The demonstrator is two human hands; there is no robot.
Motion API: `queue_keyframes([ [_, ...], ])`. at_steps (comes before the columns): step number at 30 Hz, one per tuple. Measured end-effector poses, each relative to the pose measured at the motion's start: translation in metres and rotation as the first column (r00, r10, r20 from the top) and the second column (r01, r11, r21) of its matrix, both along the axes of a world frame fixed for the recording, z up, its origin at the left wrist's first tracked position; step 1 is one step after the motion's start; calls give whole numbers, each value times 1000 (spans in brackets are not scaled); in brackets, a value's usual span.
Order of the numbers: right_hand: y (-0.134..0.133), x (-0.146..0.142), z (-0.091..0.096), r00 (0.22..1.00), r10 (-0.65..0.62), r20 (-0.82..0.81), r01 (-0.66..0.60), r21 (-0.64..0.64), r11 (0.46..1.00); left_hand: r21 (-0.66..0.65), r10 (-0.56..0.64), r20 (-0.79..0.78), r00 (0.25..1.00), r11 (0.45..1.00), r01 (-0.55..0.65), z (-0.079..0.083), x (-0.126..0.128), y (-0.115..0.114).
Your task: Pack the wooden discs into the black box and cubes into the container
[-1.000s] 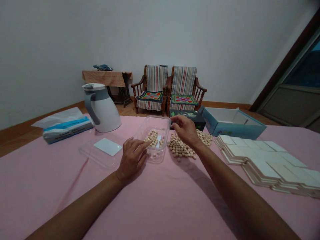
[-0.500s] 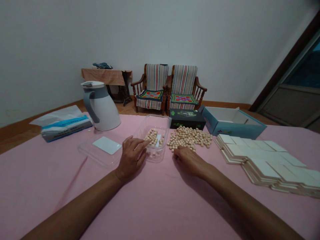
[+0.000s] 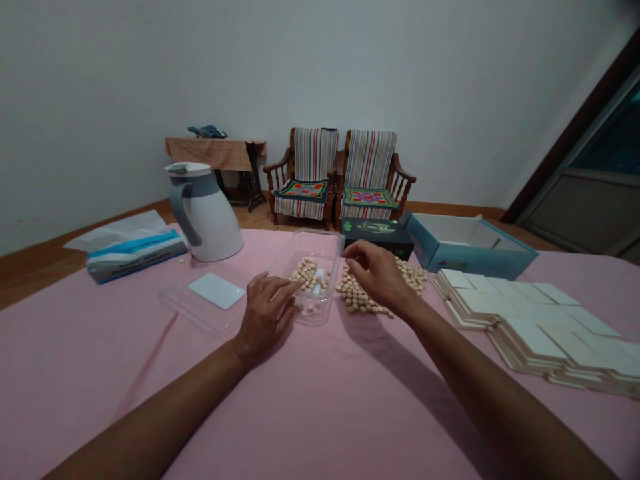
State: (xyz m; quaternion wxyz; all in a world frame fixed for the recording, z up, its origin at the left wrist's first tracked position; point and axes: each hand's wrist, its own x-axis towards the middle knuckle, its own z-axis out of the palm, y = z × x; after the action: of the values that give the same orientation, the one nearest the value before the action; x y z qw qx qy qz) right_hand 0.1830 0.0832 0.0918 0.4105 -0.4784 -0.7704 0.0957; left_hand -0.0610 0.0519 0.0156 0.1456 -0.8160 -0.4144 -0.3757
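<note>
A clear plastic box [image 3: 320,308] with small pale wooden pieces [image 3: 304,272] and a white label inside stands before me. My left hand [image 3: 267,313] lies at its near left side, fingers over the rim and thumb along the front, steadying it. Just right of the box, my right hand [image 3: 375,270] is raised above a loose pile of the same wooden pieces [image 3: 363,300]. Its thumb and forefinger are bent together by the box's right rim; whatever is between them is too small to make out. The box's clear lid [image 3: 173,297] lies flat to the left.
A white and grey jug [image 3: 213,223] and a tissue pack [image 3: 137,257] stand at the left. Behind the pile are a black box [image 3: 377,237] and an open blue box [image 3: 480,260]. Stacked pale wooden boards [image 3: 540,320] cover the right of the pink cloth [image 3: 300,413].
My right hand has risen from the near edge of the pile and moved forward towards the box's right rim. My left hand stays at the box. The view has shifted slightly.
</note>
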Motion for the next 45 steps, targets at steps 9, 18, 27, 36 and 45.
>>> queue_keyframes([
  [9,-30,4,-48,825,143,547,2,-255,967,3,2,-8,1000,1000,-2,0,0,0],
  [18,-23,7,-34,916,126,381,-66,-167,984,28,4,-13,1000,1000,-4,0,1,1],
  [27,2,-16,7,995,60,-75,-53,92,994,25,-3,-17,1000,1000,4,1,1,0],
  [36,-8,20,-27,981,5,193,14,-97,995,9,-3,-5,1000,1000,3,0,0,1],
  [45,-17,2,-55,844,24,536,130,-247,960,18,-8,-11,1000,1000,8,0,0,1],
])
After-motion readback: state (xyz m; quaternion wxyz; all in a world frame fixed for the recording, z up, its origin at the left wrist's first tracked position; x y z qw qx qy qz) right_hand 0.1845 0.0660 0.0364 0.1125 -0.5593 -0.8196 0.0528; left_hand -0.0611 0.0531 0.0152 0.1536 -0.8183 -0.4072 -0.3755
